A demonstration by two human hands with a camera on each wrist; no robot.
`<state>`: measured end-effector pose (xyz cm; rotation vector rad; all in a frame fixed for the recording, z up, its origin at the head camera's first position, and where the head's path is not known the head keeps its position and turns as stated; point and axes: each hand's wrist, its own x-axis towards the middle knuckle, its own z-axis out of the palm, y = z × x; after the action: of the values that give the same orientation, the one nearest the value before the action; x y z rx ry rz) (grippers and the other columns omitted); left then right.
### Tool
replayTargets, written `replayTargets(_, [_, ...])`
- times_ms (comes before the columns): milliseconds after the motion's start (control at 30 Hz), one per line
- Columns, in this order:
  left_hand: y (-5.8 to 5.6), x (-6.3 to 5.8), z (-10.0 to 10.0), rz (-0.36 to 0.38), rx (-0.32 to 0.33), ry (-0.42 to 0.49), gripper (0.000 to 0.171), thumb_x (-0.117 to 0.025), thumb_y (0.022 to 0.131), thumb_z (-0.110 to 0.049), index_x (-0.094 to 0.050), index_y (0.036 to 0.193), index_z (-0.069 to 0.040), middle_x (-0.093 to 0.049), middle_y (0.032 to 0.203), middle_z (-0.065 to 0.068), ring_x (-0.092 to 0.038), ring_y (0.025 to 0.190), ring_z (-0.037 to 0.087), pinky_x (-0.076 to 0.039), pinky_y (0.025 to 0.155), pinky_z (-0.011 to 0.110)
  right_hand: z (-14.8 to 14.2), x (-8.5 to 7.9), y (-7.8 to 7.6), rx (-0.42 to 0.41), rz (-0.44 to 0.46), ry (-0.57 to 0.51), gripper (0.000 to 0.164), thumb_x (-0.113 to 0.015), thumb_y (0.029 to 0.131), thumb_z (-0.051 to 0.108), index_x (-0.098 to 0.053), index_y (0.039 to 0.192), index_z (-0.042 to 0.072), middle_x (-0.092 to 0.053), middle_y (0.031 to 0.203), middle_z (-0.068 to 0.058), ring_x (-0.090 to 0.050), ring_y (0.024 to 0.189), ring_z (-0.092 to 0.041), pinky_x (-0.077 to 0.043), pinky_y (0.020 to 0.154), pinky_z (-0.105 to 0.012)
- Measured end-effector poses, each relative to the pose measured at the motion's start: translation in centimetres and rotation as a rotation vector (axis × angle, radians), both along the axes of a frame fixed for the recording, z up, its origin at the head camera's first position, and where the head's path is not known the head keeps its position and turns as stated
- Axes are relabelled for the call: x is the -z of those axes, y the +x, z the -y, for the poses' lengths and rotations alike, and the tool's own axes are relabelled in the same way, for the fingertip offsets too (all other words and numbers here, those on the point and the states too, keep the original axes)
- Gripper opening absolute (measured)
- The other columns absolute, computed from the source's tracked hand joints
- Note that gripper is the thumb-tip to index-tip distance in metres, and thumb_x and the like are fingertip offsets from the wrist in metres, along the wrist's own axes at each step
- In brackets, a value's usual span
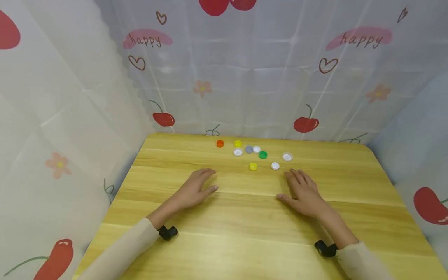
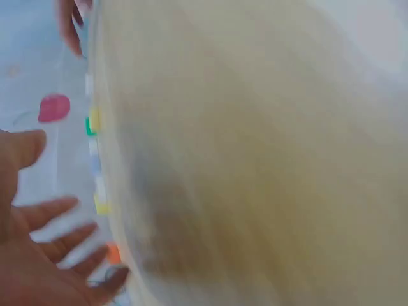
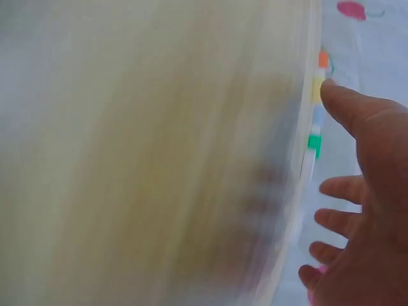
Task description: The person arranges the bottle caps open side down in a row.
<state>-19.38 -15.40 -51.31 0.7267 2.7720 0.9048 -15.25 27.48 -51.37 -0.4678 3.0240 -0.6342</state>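
Note:
In the head view my left hand (image 1: pixel 193 189) is over the left half of the table, fingers spread and holding nothing. My right hand (image 1: pixel 303 194) is over the right half, its fingers extended and likewise holding nothing. Several bottle caps lie beyond the hands toward the back edge: an orange cap (image 1: pixel 220 144), a yellow cap (image 1: pixel 238 144), a nearer yellow cap (image 1: pixel 253 167), a grey cap (image 1: pixel 249 149), a green cap (image 1: pixel 263 154) and several white ones. Closest to the right fingertips are a white cap (image 1: pixel 275 166) and a larger white cap (image 1: pixel 287 157).
The wooden table (image 1: pixel 231 241) has rounded back corners. A curtain (image 1: pixel 245 93) printed with cherries, hearts and flowers encloses the back and both sides. Black wrist cameras sit at the left wrist (image 1: pixel 168 232) and the right wrist (image 1: pixel 326 249).

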Motion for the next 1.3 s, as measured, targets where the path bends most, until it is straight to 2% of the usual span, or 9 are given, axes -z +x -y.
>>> replayTargets(100, [-0.7, -0.1, -2.3, 0.122, 0.049, 0.204, 0.058, -0.063, 0.108, -0.048, -0.054, 0.157, -0.017, -0.054, 0.16, 0.006, -0.048, 0.153, 0.034, -0.041, 0.126, 0.059, 1.9, 0.2, -0.8, -0.043, -0.022, -0.076, 0.083, -0.077, 0.099, 0.046, -0.043, 0.162, 0.005, -0.041, 0.164, -0.025, -0.034, 0.149, -0.051, -0.032, 0.118, -0.074])
replayTargets(200, [-1.7, -0.1, -4.6, 0.187, 0.053, 0.34, 0.05, -0.069, 0.107, -0.038, -0.061, 0.15, -0.014, -0.061, 0.152, 0.004, -0.057, 0.145, 0.029, -0.048, 0.122, 0.052, 3.7, 0.2, -2.1, -0.063, -0.005, -0.157, 0.075, -0.08, 0.098, 0.041, -0.05, 0.157, 0.005, -0.054, 0.146, -0.02, -0.051, 0.129, -0.038, -0.048, 0.107, -0.059])
replayTargets(333, [-3.7, 0.4, -7.2, 0.19, 0.021, 0.436, 0.042, -0.072, 0.105, -0.025, -0.065, 0.143, -0.007, -0.07, 0.139, 0.011, -0.068, 0.129, 0.027, -0.057, 0.111, 0.044, 5.4, 0.1, -4.2, -0.036, 0.075, -0.281, 0.06, -0.081, 0.098, 0.034, -0.061, 0.146, 0.004, -0.068, 0.123, -0.013, -0.065, 0.104, -0.022, -0.058, 0.091, -0.043])
replayTargets(433, [-5.2, 0.8, -8.6, 0.182, -0.014, 0.473, 0.038, -0.075, 0.103, -0.018, -0.069, 0.137, -0.002, -0.075, 0.127, 0.014, -0.073, 0.115, 0.025, -0.061, 0.102, 0.041, 6.1, 0.1, -5.6, 0.011, 0.135, -0.361, 0.05, -0.081, 0.099, 0.028, -0.066, 0.14, 0.004, -0.075, 0.117, -0.011, -0.072, 0.101, -0.021, -0.062, 0.092, -0.041])
replayTargets(567, [-6.7, 1.5, -10.1, 0.174, -0.035, 0.438, 0.033, -0.077, 0.101, -0.015, -0.073, 0.131, -0.002, -0.079, 0.117, 0.011, -0.075, 0.104, 0.02, -0.063, 0.094, 0.034, 6.5, 0.2, -6.7, 0.062, 0.178, -0.421, 0.042, -0.079, 0.1, 0.025, -0.068, 0.135, 0.005, -0.077, 0.114, -0.01, -0.074, 0.101, -0.021, -0.062, 0.092, -0.041])
replayTargets(667, [-7.3, 1.8, -10.8, 0.166, -0.043, 0.384, 0.03, -0.077, 0.1, -0.016, -0.076, 0.128, -0.004, -0.08, 0.113, 0.008, -0.076, 0.1, 0.016, -0.063, 0.09, 0.029, 7.0, 0.5, -7.3, 0.082, 0.182, -0.451, 0.038, -0.079, 0.1, 0.021, -0.069, 0.132, 0.004, -0.077, 0.113, -0.011, -0.075, 0.1, -0.021, -0.062, 0.092, -0.039])
replayTargets(967, [-8.8, 1.7, -12.2, 0.133, -0.044, 0.272, 0.028, -0.078, 0.099, -0.017, -0.078, 0.124, -0.005, -0.079, 0.103, 0.003, -0.071, 0.091, 0.011, -0.06, 0.085, 0.026, 9.0, 0.9, -9.0, 0.117, 0.151, -0.443, 0.037, -0.08, 0.098, 0.017, -0.07, 0.129, -0.001, -0.077, 0.107, -0.013, -0.074, 0.096, -0.021, -0.063, 0.088, -0.038])
replayTargets(1133, [-9.2, 1.6, -12.5, 0.12, -0.034, 0.207, 0.027, -0.082, 0.097, -0.019, -0.079, 0.122, -0.008, -0.078, 0.101, 0.002, -0.069, 0.088, 0.01, -0.058, 0.084, 0.026, 9.5, 0.7, -9.2, 0.128, 0.147, -0.446, 0.034, -0.081, 0.097, 0.013, -0.071, 0.126, -0.002, -0.075, 0.104, -0.014, -0.074, 0.094, -0.023, -0.063, 0.087, -0.038])
replayTargets(1300, [-9.1, 1.5, -12.8, 0.106, -0.028, 0.168, 0.028, -0.083, 0.096, -0.021, -0.08, 0.122, -0.012, -0.078, 0.1, 0.0, -0.068, 0.088, 0.01, -0.057, 0.085, 0.028, 9.7, 0.7, -9.4, 0.135, 0.156, -0.438, 0.03, -0.081, 0.097, 0.014, -0.072, 0.122, 0.0, -0.075, 0.104, -0.014, -0.073, 0.092, -0.021, -0.062, 0.086, -0.036])
